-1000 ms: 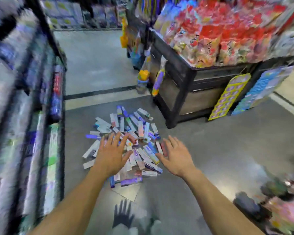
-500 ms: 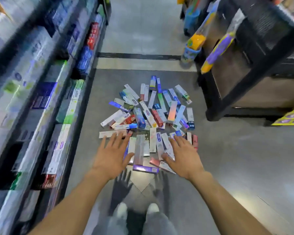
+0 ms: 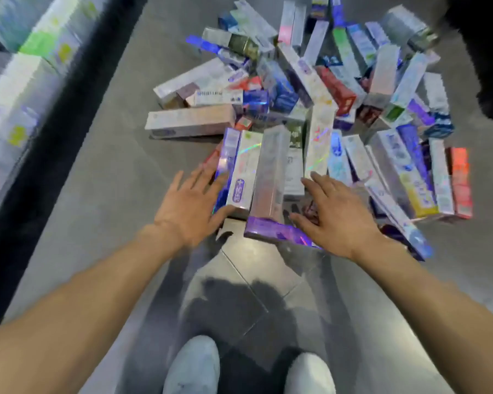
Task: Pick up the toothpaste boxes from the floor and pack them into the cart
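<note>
While the pair of pale shoes (image 3: 248,368) marks the nearest point, both arms reach fwd from there to the pile. Left hand (image 3: 190,207): fingers spread, palm down, fingertips at the near-left edge of the toothpaste boxes (image 3: 296,109), against a blue-edged box (image 3: 225,169); contact likely, no grip seen. Right hand (image 3: 335,214): fingers spread, over the near-right boxes, nothing pinched. Btwn the hands: white box (image 3: 244,172), silver box (image 3: 271,172), purple box (image 3: 273,230) lying crosswise nearest.

Change vs. half a sec. ago: view has dropped close, hands have closed on the pile from both sides and now bracket the near boxes. Judgement: gathering step abt to start; nothing lifted, task barely begun. Cart not in view.

Surface: grey tiled floor (image 3: 111,209), smooth, boxes should slide. Left of left hand, shelving (image 3: 20,89) w/ stock, blurred. Far right beyond right hand, dark fixture (image 3: 484,52).
</note>
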